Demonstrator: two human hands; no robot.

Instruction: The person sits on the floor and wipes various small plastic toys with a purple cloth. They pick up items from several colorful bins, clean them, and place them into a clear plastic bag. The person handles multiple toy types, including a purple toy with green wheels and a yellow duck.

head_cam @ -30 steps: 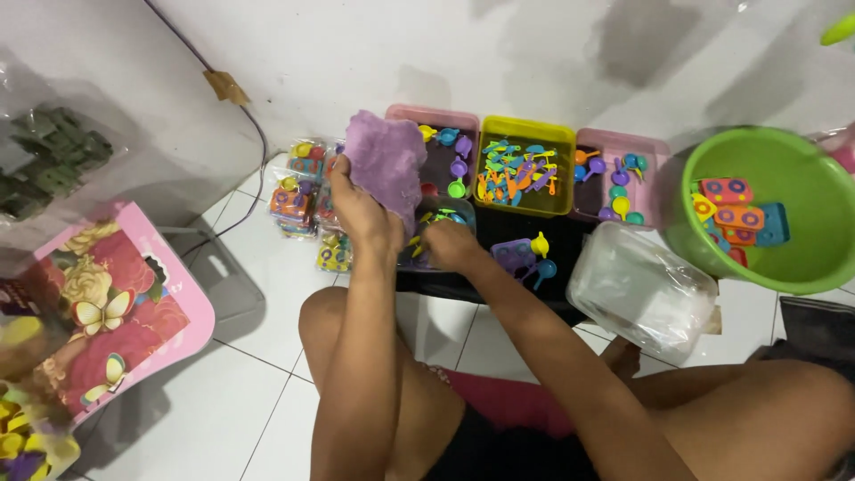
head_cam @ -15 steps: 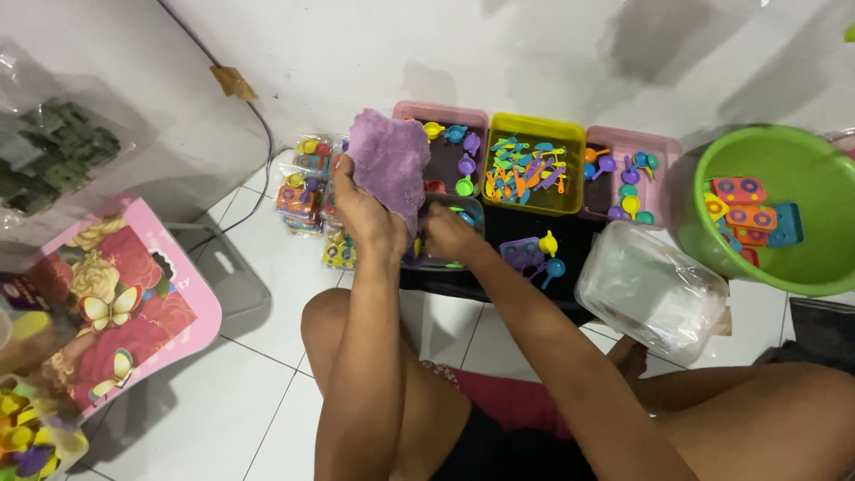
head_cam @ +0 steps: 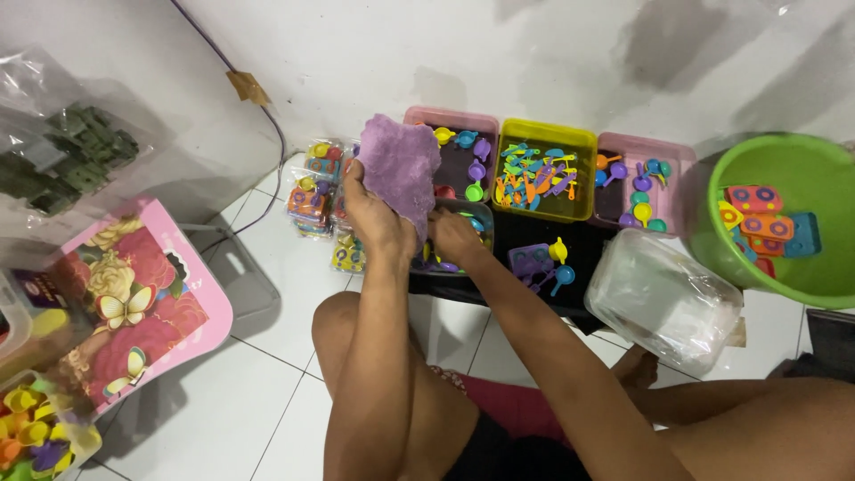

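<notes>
Head view: we see left hand [head_cam: 374, 216] fingers clamped on purple cloth [head_cam: 403, 169], long axis upright; right hand [head_cam: 454, 236] fingers' state unclear.

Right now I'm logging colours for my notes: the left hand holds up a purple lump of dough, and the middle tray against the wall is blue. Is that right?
Not quite. The head view shows the left hand holding up the purple lump of dough, but the middle tray against the wall is yellow, not blue. It sits between two pink trays.
</notes>
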